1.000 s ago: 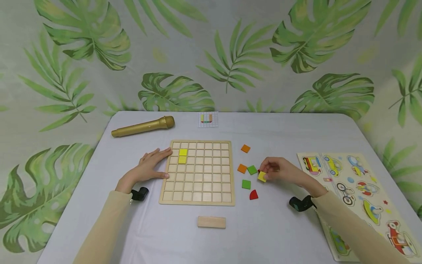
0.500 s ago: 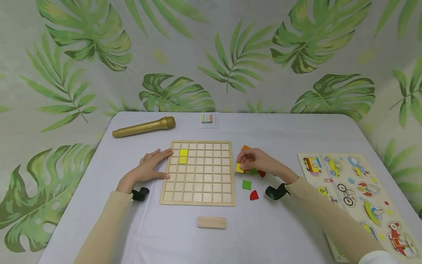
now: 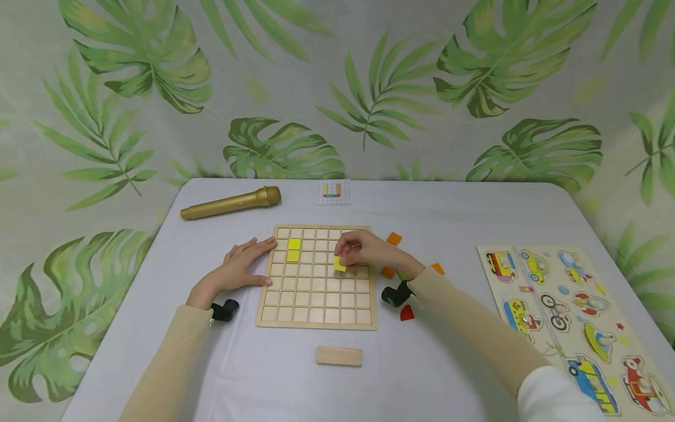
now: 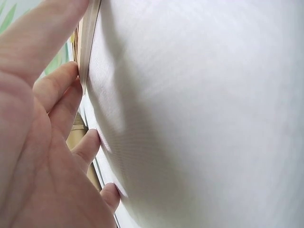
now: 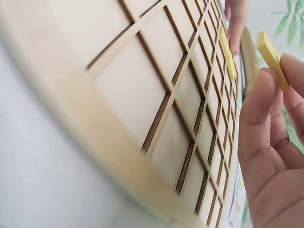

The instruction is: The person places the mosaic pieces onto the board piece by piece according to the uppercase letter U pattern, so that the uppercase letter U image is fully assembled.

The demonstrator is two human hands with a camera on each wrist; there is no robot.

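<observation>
A yellow square tile (image 3: pixel 340 264) is pinched between the thumb and fingers of my right hand (image 3: pixel 364 249), above the right half of the wooden grid board (image 3: pixel 316 324). The right wrist view shows that yellow tile (image 5: pixel 272 59) held off the board's surface. Two yellow tiles (image 3: pixel 293 250) lie in neighbouring cells, one below the other, near the board's upper left. My left hand (image 3: pixel 237 266) rests on the table with its fingers spread, the thumb and a fingertip touching the board's left edge. In the left wrist view its fingers (image 4: pixel 57 85) meet the board's side.
Orange tiles (image 3: pixel 394 238) and a red quarter-round piece (image 3: pixel 406 313) lie right of the board, partly hidden by my right arm. A pattern card (image 3: pixel 334 192) and a gold microphone (image 3: pixel 232 203) lie behind. A wooden block (image 3: pixel 339 356) sits in front; a picture puzzle board (image 3: pixel 575 328) lies far right.
My right hand has carried the yellow tile leftward from the loose pieces, over the board's right edge, to above its cells. My left hand has stayed in place.
</observation>
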